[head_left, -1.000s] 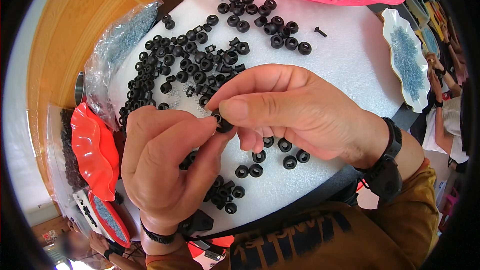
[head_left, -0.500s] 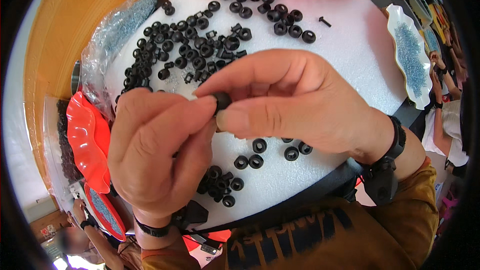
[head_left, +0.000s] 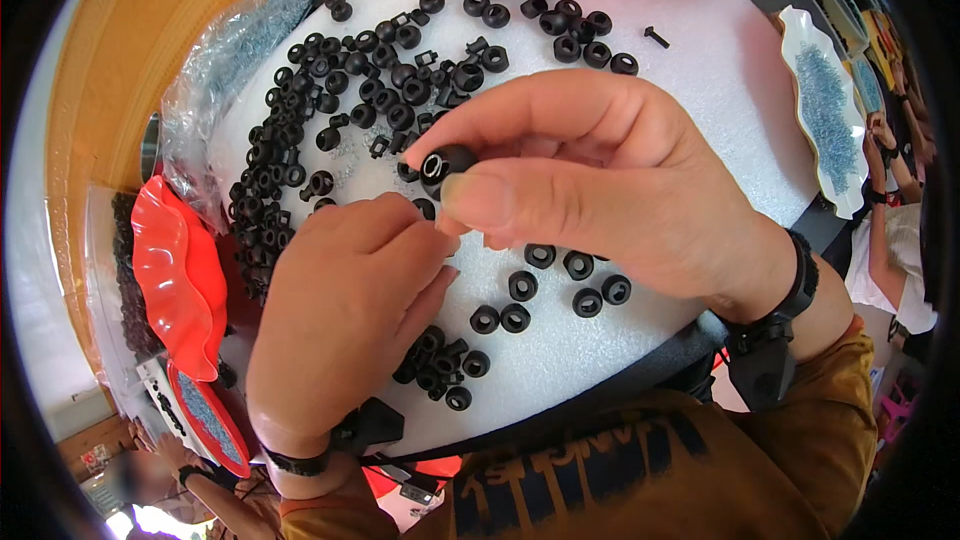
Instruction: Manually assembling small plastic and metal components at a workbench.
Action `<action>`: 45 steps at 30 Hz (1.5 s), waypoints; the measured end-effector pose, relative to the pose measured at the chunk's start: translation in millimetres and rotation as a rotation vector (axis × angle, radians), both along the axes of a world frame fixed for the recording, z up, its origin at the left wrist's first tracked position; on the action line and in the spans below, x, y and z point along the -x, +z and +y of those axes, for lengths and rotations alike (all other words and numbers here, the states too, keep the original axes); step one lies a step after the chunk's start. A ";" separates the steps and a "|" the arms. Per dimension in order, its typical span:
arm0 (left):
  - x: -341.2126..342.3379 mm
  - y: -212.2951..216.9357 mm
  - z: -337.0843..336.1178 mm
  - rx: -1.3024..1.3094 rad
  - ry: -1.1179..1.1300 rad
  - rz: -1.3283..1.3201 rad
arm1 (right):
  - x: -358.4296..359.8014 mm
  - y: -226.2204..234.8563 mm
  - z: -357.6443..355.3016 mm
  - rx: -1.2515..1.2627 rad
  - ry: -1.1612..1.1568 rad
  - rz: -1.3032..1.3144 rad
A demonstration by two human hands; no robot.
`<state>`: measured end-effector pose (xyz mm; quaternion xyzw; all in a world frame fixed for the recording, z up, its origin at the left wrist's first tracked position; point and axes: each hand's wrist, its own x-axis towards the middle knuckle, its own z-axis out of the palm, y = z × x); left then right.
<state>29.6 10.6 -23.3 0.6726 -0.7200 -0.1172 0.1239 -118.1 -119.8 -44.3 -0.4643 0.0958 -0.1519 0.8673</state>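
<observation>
Head view is showing the right hand (head_left: 610, 190) pinching a small black ring-shaped part (head_left: 443, 162) between thumb and forefinger above the white foam tabletop (head_left: 700, 110), while the left hand (head_left: 340, 320), fingers curled together, is sitting just below.

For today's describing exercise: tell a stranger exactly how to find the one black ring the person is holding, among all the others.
Start at the white foam board strewn with black rings. Above its middle, the right hand reaches in from the right. The ring sits pinched between that hand's thumb and forefinger, lifted off the board with its hole facing the camera, while the others lie loose on the foam.
</observation>
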 end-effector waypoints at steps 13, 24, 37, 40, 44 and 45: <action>0.0 22.9 5.4 0.121 0.367 0.330 | 2.5 4.5 2.0 0.117 0.067 -0.053; -3.2 14.1 9.0 0.277 0.368 1.347 | 4.0 5.8 4.2 0.051 0.150 -0.019; 1.7 6.7 3.0 0.302 0.335 1.381 | 2.0 0.4 8.7 0.114 0.135 -0.097; 1.6 5.8 2.9 0.319 0.322 1.365 | 3.0 1.9 8.3 0.135 0.146 -0.074; -0.7 4.0 3.6 0.320 0.284 1.289 | 3.5 1.8 8.0 0.116 0.159 -0.055; -0.3 4.1 3.5 0.320 0.284 1.289 | 3.3 1.8 8.2 0.109 0.158 -0.061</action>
